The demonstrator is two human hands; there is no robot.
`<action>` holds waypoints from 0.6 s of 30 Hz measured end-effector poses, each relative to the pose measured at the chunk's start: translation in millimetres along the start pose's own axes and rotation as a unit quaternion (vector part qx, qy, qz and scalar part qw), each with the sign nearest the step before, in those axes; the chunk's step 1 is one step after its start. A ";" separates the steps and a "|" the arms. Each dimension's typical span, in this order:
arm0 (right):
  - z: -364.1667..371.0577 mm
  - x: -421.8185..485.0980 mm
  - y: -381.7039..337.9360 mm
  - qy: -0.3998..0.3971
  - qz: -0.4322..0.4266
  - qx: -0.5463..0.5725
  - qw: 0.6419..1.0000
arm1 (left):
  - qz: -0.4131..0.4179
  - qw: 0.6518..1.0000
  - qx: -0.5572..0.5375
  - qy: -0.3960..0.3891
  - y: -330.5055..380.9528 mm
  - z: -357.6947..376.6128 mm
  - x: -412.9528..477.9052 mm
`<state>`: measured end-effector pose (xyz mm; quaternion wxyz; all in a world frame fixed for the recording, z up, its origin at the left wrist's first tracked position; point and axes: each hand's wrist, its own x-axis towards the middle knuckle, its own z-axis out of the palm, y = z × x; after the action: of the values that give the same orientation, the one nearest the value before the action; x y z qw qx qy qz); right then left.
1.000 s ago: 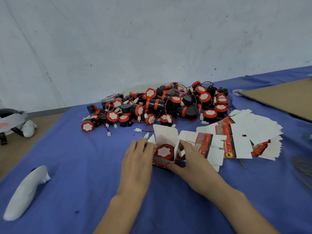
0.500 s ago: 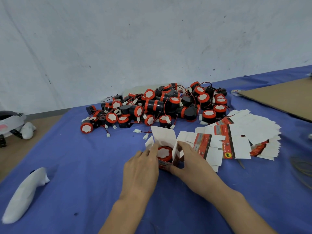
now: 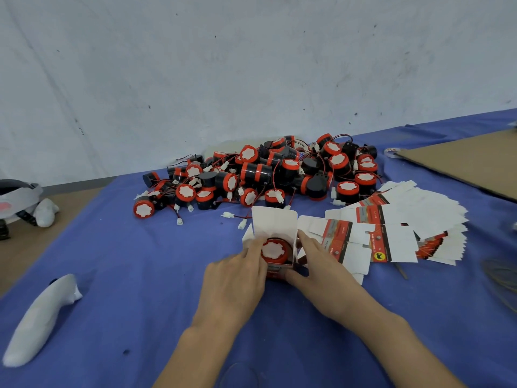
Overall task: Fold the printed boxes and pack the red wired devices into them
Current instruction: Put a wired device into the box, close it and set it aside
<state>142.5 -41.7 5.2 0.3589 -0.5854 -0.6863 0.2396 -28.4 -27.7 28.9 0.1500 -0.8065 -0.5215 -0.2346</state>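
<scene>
A small printed box (image 3: 275,224) stands open on the blue cloth, its white lid flap upright at the back. A red wired device (image 3: 274,252) sits inside it, white label facing up. My left hand (image 3: 237,278) holds the box's left side, fingertips at the left flap by the device. My right hand (image 3: 319,267) grips the right side, thumb on the front face and fingers along the right wall. Behind lies a heap of red and black wired devices (image 3: 265,175). Flat printed box blanks (image 3: 397,225) fan out to the right.
A sheet of brown cardboard (image 3: 472,161) lies at the back right with a tape roll (image 3: 391,152) by its edge. A white wrapped object (image 3: 39,320) lies front left, a white headset (image 3: 16,200) at far left. Dark wires (image 3: 503,278) lie at the right edge.
My left hand's fingers have slid forward onto the box's left flap beside the device. The right hand keeps its hold and the box has barely shifted.
</scene>
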 end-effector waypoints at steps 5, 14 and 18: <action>-5.3 1.0 -0.3 -0.021 -0.003 0.037 0.999 | 0.056 0.994 -0.026 0.085 0.1 -6.5 -8.2; -6.0 -0.4 3.0 -0.042 -0.022 0.011 0.999 | 0.033 0.986 -0.053 0.155 -6.8 -13.1 -10.9; -4.9 -0.5 3.3 -0.050 -0.024 0.019 0.998 | 0.066 0.992 -0.022 0.101 -2.7 -9.4 -9.0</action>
<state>148.4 -42.0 5.7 0.3411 -0.5488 -0.7126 0.2732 -36.0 -38.1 32.0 0.1990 -0.8143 -0.4443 -0.3160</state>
